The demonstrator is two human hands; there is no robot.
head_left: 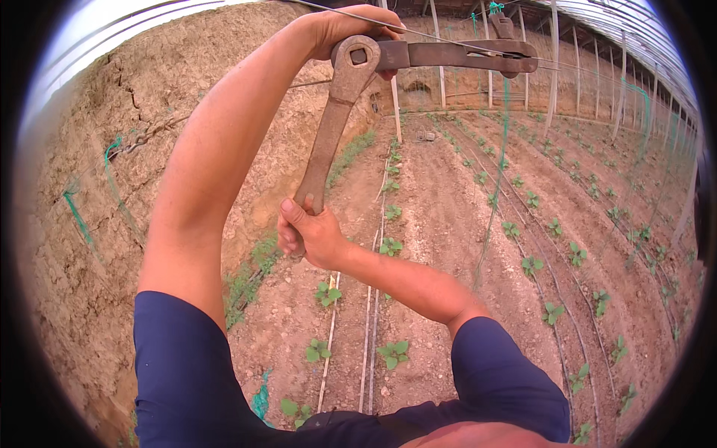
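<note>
A rusty metal wire tightener (pixel 441 54) hangs level at the top of the view, with a jaw end on the right by a thin wire (pixel 328 7). From its left end a long lever handle (pixel 327 145) slants down, joined at a round head with a square hole. My left hand (pixel 355 28) is raised behind that head, closed round the tightener; its fingers are partly hidden by the metal. Lower down, my right hand (pixel 310 235) wraps the bottom of the lever handle, thumb upward.
A rough earth wall (pixel 97 194) rises on the left, with green twine (pixel 78 216) tied to wires. Rows of small seedlings (pixel 392 352) and drip hoses (pixel 368 328) run along the soil. Pale posts (pixel 553 67) and a hanging green string (pixel 494 194) stand ahead and right.
</note>
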